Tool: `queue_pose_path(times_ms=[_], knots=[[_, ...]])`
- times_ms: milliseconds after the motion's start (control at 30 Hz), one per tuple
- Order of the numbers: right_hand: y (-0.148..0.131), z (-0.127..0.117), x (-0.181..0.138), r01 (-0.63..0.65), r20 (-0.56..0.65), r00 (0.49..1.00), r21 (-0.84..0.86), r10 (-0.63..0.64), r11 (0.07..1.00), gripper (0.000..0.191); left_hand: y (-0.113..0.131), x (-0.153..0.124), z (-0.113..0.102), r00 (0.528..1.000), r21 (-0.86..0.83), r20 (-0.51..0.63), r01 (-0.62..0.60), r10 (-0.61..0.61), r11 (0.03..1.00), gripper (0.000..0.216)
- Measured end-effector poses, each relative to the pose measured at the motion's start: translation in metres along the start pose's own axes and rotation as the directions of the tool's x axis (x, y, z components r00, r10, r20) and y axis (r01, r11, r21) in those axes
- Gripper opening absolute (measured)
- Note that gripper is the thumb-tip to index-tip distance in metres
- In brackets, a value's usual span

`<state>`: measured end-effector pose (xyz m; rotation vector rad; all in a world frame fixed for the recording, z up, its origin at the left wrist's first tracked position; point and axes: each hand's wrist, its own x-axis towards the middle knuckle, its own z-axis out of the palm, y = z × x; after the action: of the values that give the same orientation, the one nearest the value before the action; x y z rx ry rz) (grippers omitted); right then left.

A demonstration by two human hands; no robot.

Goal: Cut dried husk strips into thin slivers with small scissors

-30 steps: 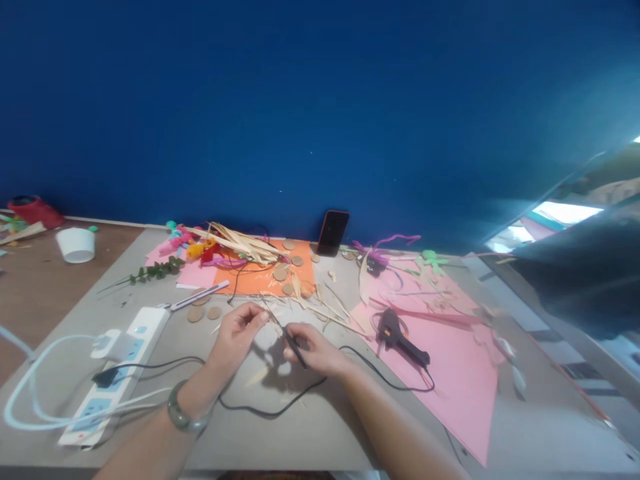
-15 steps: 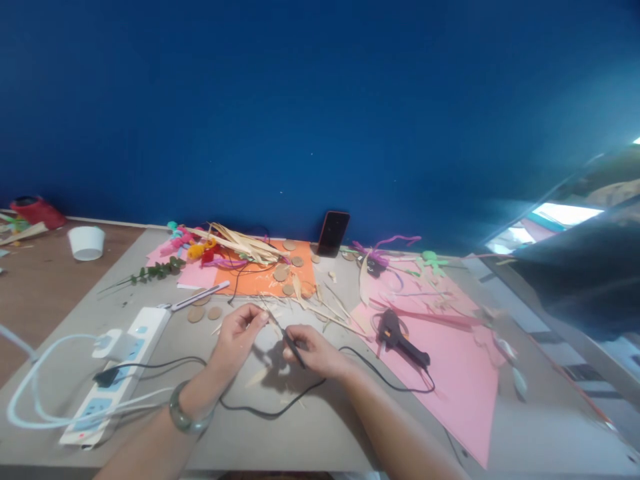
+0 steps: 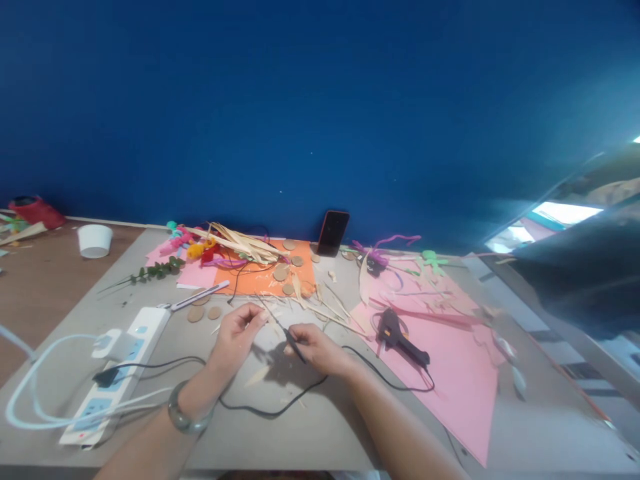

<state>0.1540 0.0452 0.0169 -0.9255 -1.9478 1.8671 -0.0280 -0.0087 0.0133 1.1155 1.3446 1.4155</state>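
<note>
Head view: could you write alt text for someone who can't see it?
The right hand holds a thin dark-handled tool beside the left hand, above a grey table. A glue gun lies on pink paper at right, a white power strip at left.

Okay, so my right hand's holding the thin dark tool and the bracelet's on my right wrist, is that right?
Not quite: the bracelet is on the wrist of your left hand, as the head view shows. Your right hand does hold the thin dark tool.
</note>
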Motion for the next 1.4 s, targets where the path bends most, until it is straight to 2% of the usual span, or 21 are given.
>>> queue_pose_path(times_ms=[133,333,433,600,667,733,800,900,967,1033,1067,1167,1267,1333,1400], knots=[[-0.001,0.000,0.000,-0.024,-0.010,1.000,0.003,0.024,1.000,0.038,0.002,0.001,-0.001,1.000,-0.011,-0.001,-0.009,0.009,1.000,0.022],[-0.003,-0.005,-0.002,0.036,0.083,0.996,-0.002,-0.035,0.999,0.045,0.005,0.000,0.000,1.000,-0.021,0.014,0.013,-0.013,1.000,0.022],[-0.001,-0.007,-0.001,0.066,0.091,0.994,-0.026,-0.064,0.997,0.051,0.005,0.000,0.000,1.000,0.004,0.009,0.024,-0.024,1.000,0.021],[0.005,-0.008,0.002,0.092,-0.030,0.995,0.024,-0.091,0.995,0.055,0.007,0.006,-0.009,0.998,-0.003,-0.028,0.064,-0.064,0.998,0.019],[0.006,-0.008,0.003,0.125,-0.117,0.986,0.044,-0.119,0.991,0.057,0.008,0.008,-0.014,0.994,0.023,0.034,0.106,-0.107,0.994,0.018],[0.008,-0.008,0.005,0.145,-0.198,0.972,0.062,-0.130,0.988,0.056,0.006,0.010,-0.018,0.973,0.134,0.159,0.145,-0.166,0.980,0.017],[0.009,-0.008,0.006,0.153,-0.255,0.959,0.082,-0.127,0.985,0.054,0.005,0.009,-0.020,0.929,0.338,0.279,0.142,-0.243,0.930,0.016],[0.009,-0.008,0.006,0.182,-0.282,0.948,0.108,-0.145,0.977,0.052,0.004,0.006,-0.019,0.862,0.651,0.380,0.010,-0.337,0.759,0.018],[0.009,-0.007,0.007,0.205,-0.284,0.945,0.124,-0.163,0.971,0.052,0.004,0.005,-0.019,0.829,0.755,0.431,-0.116,-0.356,0.645,0.023],[0.009,-0.007,0.007,0.213,-0.296,0.941,0.141,-0.165,0.967,0.050,0.005,0.005,-0.019,0.824,0.789,0.452,-0.190,-0.341,0.585,0.030],[0.010,-0.007,0.007,0.215,-0.303,0.939,0.149,-0.162,0.965,0.049,0.004,0.006,-0.019,0.837,0.794,0.443,-0.199,-0.322,0.575,0.032],[0.012,-0.008,0.008,0.213,-0.335,0.930,0.159,-0.150,0.964,0.047,-0.004,0.012,-0.020,0.914,0.794,0.342,-0.156,-0.220,0.587,0.026],[0.015,-0.008,0.010,0.229,-0.363,0.918,0.153,-0.160,0.962,0.047,-0.017,0.017,-0.018,0.971,0.804,0.233,-0.167,-0.044,0.571,0.017],[0.016,-0.008,0.011,0.242,-0.373,0.912,0.157,-0.169,0.958,0.047,-0.027,0.018,-0.015,0.976,0.818,0.210,-0.208,0.059,0.537,0.018],[0.016,-0.007,0.011,0.254,-0.383,0.907,0.162,-0.176,0.953,0.046,-0.034,0.019,-0.012,0.970,0.828,0.221,-0.244,0.106,0.505,0.018]])
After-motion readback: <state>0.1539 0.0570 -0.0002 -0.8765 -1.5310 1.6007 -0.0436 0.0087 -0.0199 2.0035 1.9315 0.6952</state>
